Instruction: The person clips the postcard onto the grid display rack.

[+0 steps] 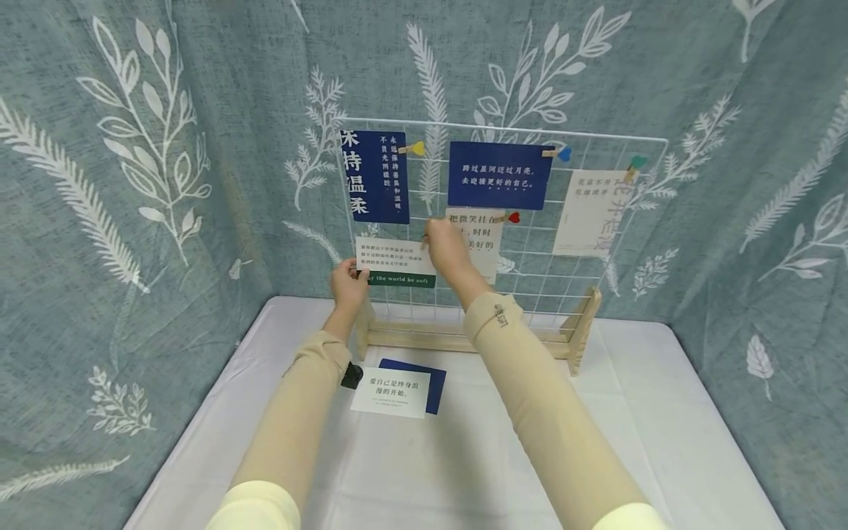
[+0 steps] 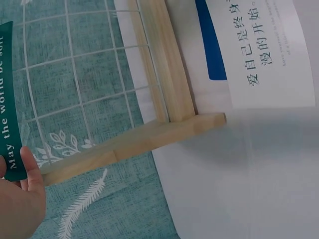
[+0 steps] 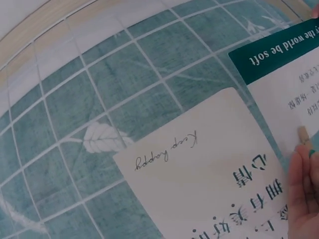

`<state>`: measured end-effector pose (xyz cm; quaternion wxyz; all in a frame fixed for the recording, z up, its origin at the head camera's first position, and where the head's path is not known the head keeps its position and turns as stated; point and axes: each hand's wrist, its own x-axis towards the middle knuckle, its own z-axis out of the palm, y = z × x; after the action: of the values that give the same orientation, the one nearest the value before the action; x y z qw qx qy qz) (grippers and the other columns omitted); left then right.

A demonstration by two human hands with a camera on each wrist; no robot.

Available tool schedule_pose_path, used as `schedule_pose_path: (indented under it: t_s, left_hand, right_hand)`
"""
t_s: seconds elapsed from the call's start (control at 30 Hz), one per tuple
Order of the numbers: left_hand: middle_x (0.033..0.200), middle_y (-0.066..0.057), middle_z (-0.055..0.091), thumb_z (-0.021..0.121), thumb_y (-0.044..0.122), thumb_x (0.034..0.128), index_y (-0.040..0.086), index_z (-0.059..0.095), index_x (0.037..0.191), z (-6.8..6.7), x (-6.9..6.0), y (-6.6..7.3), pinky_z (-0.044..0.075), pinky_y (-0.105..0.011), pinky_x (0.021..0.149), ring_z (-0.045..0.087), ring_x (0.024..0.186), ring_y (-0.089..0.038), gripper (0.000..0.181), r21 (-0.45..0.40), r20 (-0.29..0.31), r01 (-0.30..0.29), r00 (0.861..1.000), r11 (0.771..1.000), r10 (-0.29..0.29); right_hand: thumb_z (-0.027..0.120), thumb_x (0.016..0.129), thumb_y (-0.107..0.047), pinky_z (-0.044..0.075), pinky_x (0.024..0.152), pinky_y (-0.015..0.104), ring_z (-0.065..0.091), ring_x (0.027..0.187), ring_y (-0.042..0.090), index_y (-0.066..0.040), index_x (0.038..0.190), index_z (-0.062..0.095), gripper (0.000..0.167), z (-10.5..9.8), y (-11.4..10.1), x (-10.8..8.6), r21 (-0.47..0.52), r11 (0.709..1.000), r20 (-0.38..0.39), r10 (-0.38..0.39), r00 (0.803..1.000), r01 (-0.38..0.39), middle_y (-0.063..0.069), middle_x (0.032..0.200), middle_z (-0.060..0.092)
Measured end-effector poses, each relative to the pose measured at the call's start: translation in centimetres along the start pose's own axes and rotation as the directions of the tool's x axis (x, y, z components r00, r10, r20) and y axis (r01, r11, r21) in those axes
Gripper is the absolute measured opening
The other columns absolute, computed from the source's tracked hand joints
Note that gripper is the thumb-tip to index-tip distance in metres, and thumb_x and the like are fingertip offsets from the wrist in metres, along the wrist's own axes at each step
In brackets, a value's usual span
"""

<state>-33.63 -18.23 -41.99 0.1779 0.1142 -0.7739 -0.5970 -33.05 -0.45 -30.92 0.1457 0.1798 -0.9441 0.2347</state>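
Observation:
A white card with a green band (image 1: 396, 280) lies against the lower left of the white wire grid (image 1: 530, 283). At its lower left corner my left hand (image 1: 350, 283) pinches it between thumb and fingers; the left wrist view shows this on the green band (image 2: 11, 114). My right hand (image 1: 447, 246) is at the card's right edge, pinching a small wooden clip (image 3: 304, 135), with a bit of green by the fingertips in the right wrist view. Beside that hand hangs a white card (image 3: 199, 164), held by a red heart clip (image 1: 513, 218).
Blue cards (image 1: 383, 177) (image 1: 498, 177) with yellow and blue heart clips and a pale card (image 1: 586, 217) hang on the grid. Its wooden base (image 1: 424, 338) stands on the white table. In front lie a white card (image 1: 391, 394), a blue card (image 1: 437, 390) and a black object (image 1: 352, 376).

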Motion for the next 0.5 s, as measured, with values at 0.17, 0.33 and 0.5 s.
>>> schedule_pose_path:
  t_s: [0.17, 0.33, 0.5]
  left_hand:
    - [0.08, -0.011, 0.064, 0.064, 0.014, 0.0894, 0.004, 0.057, 0.118, 1.7, 5.8, -7.3, 0.055, -0.025, 0.056, 0.065, 0.062, -0.021, 0.031, -0.075, -0.04, -0.057, 0.998, 0.996, 0.054]
    - [0.079, -0.012, 0.065, 0.062, 0.01, 0.0904, 0.002, 0.058, 0.115, 2.1, 6.3, -7.8, 0.054, -0.027, 0.056, 0.066, 0.059, -0.021, 0.026, -0.049, -0.073, -0.044, 0.996, 0.998, 0.041]
    - [0.097, -0.015, 0.064, 0.061, 0.011, 0.0915, 0.002, 0.053, 0.125, 2.0, 5.4, -6.3, 0.055, -0.031, 0.064, 0.066, 0.075, -0.022, 0.036, 0.02, -0.095, 0.005, 0.996, 1.0, -0.003]
  right_hand:
    - [0.058, 0.09, -0.003, 0.056, 0.077, 0.025, 0.069, 0.09, 0.024, 0.002, 0.1, 0.068, 0.015, 0.2, 0.2, 0.2, -0.03, 1.0, 0.011, -0.001, 1.0, 0.001, 0.014, 0.101, 0.071]
    - [0.06, 0.089, -0.008, 0.056, 0.078, 0.027, 0.069, 0.09, 0.024, -0.001, 0.1, 0.068, 0.015, 0.3, 0.1, 0.3, -0.085, 0.996, -0.002, -0.01, 1.0, 0.01, 0.012, 0.101, 0.071]
    - [0.06, 0.089, -0.01, 0.056, 0.078, 0.028, 0.069, 0.091, 0.024, -0.003, 0.103, 0.068, 0.017, 0.5, -0.1, 0.2, -0.115, 0.993, -0.022, 0.013, 1.0, -0.016, 0.01, 0.102, 0.072]
